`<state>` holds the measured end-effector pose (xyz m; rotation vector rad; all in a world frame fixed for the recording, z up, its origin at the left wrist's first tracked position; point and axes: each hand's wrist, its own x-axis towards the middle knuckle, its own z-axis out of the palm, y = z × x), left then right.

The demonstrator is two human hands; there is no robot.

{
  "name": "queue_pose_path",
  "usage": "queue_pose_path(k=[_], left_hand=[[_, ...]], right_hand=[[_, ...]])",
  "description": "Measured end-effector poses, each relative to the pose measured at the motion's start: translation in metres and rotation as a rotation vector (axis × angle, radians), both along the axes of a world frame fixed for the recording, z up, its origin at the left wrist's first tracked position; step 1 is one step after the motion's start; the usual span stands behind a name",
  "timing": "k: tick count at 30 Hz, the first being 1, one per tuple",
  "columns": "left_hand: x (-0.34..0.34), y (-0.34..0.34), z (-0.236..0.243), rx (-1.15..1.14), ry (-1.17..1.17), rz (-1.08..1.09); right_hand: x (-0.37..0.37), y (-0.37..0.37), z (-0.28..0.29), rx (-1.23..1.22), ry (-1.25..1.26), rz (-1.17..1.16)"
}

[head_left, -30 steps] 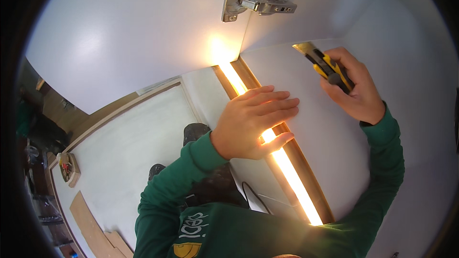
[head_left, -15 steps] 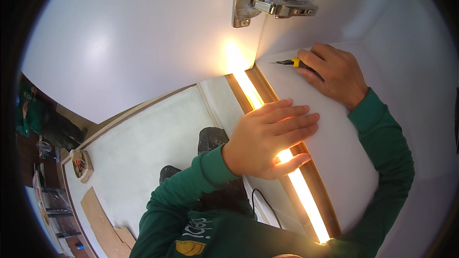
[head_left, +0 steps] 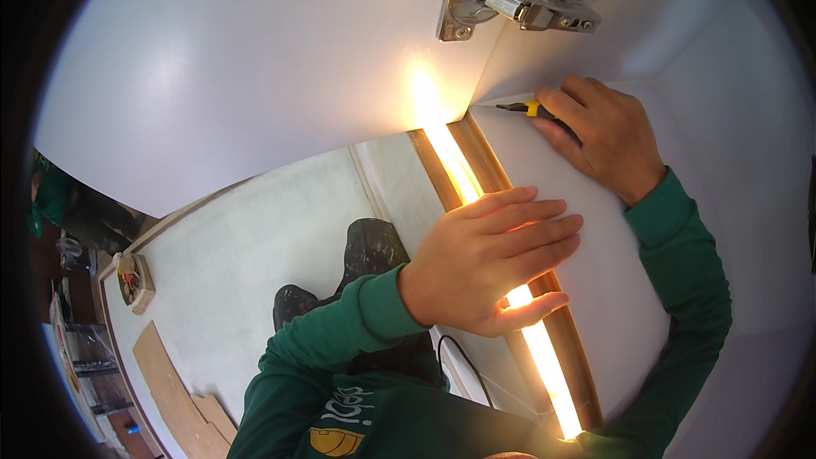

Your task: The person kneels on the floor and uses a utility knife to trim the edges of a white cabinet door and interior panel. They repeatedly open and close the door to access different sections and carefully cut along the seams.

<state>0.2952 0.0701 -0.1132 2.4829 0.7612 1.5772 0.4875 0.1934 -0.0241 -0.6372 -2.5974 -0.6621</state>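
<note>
White cabinet panels fill the view from above, with a pale floor below them on the left; nearest, the left hand point(head_left: 489, 259) lies flat with its fingers spread and released, pressing on the white shelf panel point(head_left: 595, 289) over the wooden front edge point(head_left: 571, 348), gripping nothing; along that edge runs a glowing light strip point(head_left: 544, 357), bright enough to wash out detail beside the thumb. Farther and to the right, the right hand point(head_left: 608, 140) is clenched around a utility knife point(head_left: 523, 107) with a yellow and black body, its thin blade pointing left into the far corner where the shelf meets the cabinet door point(head_left: 255, 76). The knife looks light, stiff and sharp at the tip, probably best taken by its handle well behind the blade; the panel looks rigid and smooth, likely slippery under a flat palm. Beyond, at the top, a metal cabinet hinge point(head_left: 510, 4) joins door and side wall, close above the blade's corner. Far left on the floor lie wood offcuts point(head_left: 174, 395) and a small wooden block point(head_left: 134, 280); two dark shoes point(head_left: 365, 251) stand beneath the shelf.
</note>
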Motion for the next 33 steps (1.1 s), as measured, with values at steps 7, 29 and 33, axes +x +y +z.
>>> queue_pose_path(k=[7, 29, 33], left_hand=[[0.0012, 0.0013, -0.0022, 0.001, -0.026, -0.003], [0.0021, 0.0046, -0.0057, 0.018, -0.028, -0.040], [0.0019, 0.0045, -0.0059, 0.012, -0.019, -0.040]], right_hand=[[-0.0035, 0.0012, 0.0012, -0.035, -0.029, -0.005], [-0.0034, 0.0063, -0.0013, -0.029, -0.048, 0.011], [-0.0063, 0.0051, -0.0013, 0.001, -0.053, 0.004]])
